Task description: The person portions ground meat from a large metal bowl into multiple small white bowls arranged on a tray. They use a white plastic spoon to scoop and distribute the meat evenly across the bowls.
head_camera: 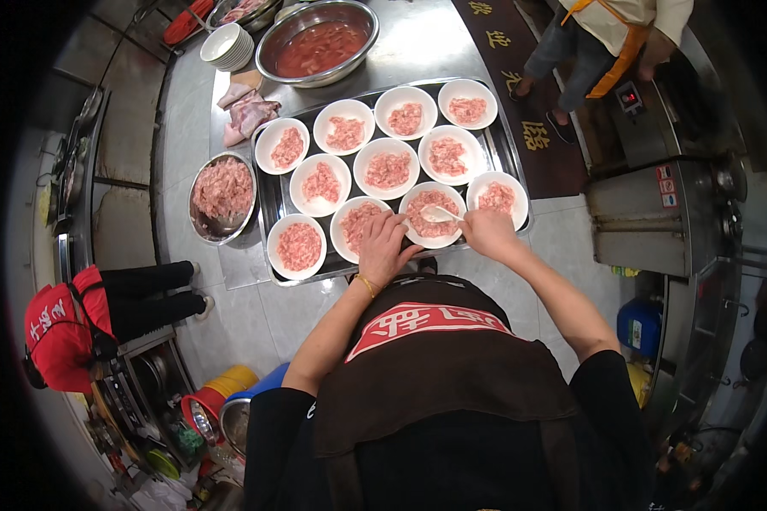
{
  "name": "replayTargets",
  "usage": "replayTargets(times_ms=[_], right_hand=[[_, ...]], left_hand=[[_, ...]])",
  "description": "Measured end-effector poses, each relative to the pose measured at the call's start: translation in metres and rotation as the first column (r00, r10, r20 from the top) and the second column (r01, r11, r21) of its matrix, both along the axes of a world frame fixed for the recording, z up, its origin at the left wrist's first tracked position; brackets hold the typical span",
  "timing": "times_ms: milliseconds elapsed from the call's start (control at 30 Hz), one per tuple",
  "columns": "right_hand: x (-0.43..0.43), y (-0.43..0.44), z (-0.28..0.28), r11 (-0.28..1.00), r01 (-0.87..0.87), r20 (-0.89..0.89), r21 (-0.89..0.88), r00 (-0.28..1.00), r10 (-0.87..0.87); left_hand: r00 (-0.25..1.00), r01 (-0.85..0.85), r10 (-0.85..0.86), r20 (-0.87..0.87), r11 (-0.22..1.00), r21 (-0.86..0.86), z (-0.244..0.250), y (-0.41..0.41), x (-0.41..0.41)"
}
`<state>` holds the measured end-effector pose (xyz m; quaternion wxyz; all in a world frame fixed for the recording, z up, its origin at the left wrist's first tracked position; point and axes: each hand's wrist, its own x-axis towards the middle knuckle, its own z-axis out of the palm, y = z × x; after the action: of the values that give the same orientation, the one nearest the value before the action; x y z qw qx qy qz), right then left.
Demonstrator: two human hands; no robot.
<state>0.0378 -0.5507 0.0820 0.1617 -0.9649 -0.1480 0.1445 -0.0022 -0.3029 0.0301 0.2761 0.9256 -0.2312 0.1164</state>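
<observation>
My right hand point(489, 235) grips a white spoon point(440, 214), whose bowl rests on the minced meat in a white bowl point(436, 241) at the near edge of a metal tray point(393, 257). On that bowl's left side, my left hand point(383, 248) lies over the gap to the neighbouring bowl, fingers at the rims; whether it grips one I cannot tell. Several more white bowls, each with a portion of pink minced meat point(299, 246), stand in rows on the tray. Left of the tray, a steel bowl point(220, 236) holds a larger heap of mince.
Behind the tray stand a big steel basin point(316, 82) of reddish liquid and stacked white bowls point(228, 48). Raw meat pieces point(250, 114) lie on the steel table point(415, 45). A person in red point(70, 326) is at left, another in an apron point(613, 32) at upper right.
</observation>
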Motion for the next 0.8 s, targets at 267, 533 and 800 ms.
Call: replayTargets(times_ms=[267, 533, 800], right_hand=[[0.020, -0.033, 0.043, 0.966, -0.237, -0.076, -0.101, 0.970, 0.230], [0.018, -0.019, 0.026, 0.971, -0.220, -0.090, -0.095, 0.973, 0.211], [0.023, -0.022, 0.020, 0.983, -0.169, -0.054, -0.074, 0.985, 0.165]], left_hand=[[1.000, -0.011, 0.011, 0.000, 1.000, -0.002, 0.004, 0.000, -0.001], [1.000, -0.003, 0.003, 0.003, 1.000, -0.008, 0.004, 0.000, 0.000], [1.000, -0.005, 0.005, 0.010, 1.000, -0.015, 0.004, -0.001, 0.000]])
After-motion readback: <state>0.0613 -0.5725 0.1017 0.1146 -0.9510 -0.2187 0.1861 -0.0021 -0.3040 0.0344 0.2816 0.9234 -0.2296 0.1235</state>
